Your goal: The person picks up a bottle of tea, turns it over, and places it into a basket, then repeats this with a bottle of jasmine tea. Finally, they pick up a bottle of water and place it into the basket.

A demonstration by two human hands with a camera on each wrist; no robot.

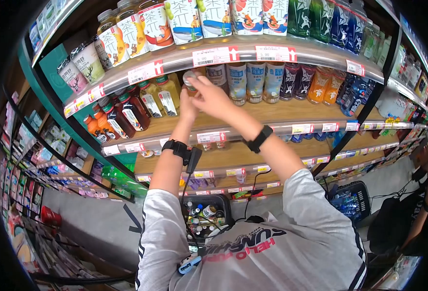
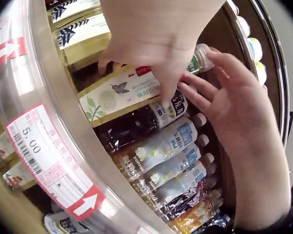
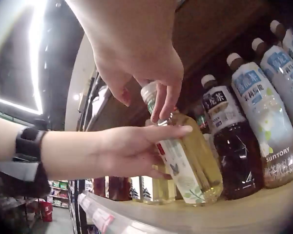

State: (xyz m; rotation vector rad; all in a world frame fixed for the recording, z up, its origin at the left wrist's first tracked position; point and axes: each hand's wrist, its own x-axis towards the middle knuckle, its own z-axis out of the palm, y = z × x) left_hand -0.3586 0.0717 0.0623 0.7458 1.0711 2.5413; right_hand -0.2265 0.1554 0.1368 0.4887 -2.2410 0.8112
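Observation:
A bottle of pale yellow tea (image 3: 205,158) with a white label and clear cap tilts at the shelf's front, its base low by the board. My left hand (image 3: 119,151) grips its upper body, thumb on one side and fingers on the other. From above, my right hand (image 3: 141,63) has its thumb and fingers around the neck, just at the cap (image 2: 203,53). In the head view both hands (image 1: 211,99) overlap and hide most of the bottle. Right beside it stands a dark oolong tea bottle (image 3: 232,146), then several blue-labelled bottles (image 1: 255,82).
Yellow tea bottles (image 1: 165,94) and dark red bottles (image 1: 131,111) stand left on the same shelf (image 1: 282,109). An upper shelf edge (image 1: 175,57) with price tags runs just above the hands. A basket of bottles (image 1: 227,206) and another basket (image 1: 364,194) stand on the floor.

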